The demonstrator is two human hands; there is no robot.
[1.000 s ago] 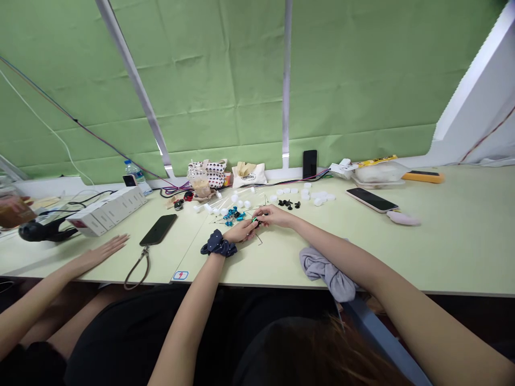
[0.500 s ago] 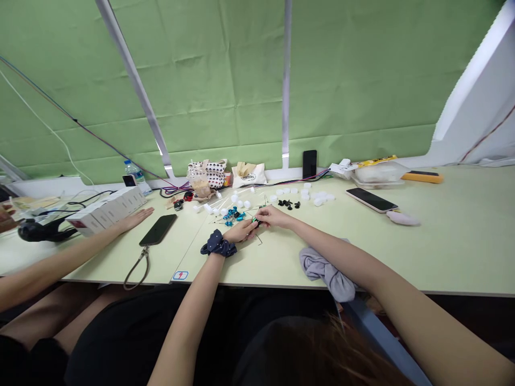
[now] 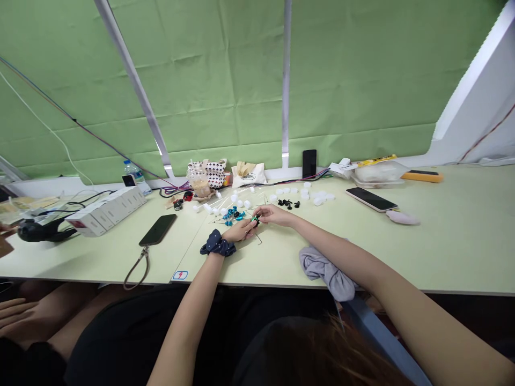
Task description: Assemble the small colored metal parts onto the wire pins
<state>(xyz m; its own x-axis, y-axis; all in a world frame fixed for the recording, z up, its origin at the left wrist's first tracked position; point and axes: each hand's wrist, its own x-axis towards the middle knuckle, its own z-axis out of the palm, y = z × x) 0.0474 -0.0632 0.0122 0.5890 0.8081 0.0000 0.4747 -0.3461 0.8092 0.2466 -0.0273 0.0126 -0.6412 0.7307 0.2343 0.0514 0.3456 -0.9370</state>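
My left hand [image 3: 240,230], with a dark dotted scrunchie [image 3: 218,243] round its wrist, is closed on a small green-and-black piece [image 3: 256,219]. The fingers of my right hand [image 3: 276,215] pinch at the same piece from the other side; its exact kind is too small to make out. Just beyond my left hand lies a cluster of shiny blue pieces [image 3: 233,215] with thin stems. Several black knob-like pieces [image 3: 288,204] are beyond my right hand. A thin bent rod [image 3: 259,239] rests on the table below my fingers.
Several white caps [image 3: 318,199] are scattered behind my hands. A phone [image 3: 370,200] lies to the right, another phone [image 3: 158,230] with a strap to the left. Grey cloth [image 3: 328,271] hangs at the table's front edge. White boxes [image 3: 107,210] and a co-worker's hand [image 3: 18,313] are at left.
The co-worker's arm at left has come off the table and the boxes, and a hand now rests on the lap. My hands stay in place, with small finger shifts around the green-and-black piece.
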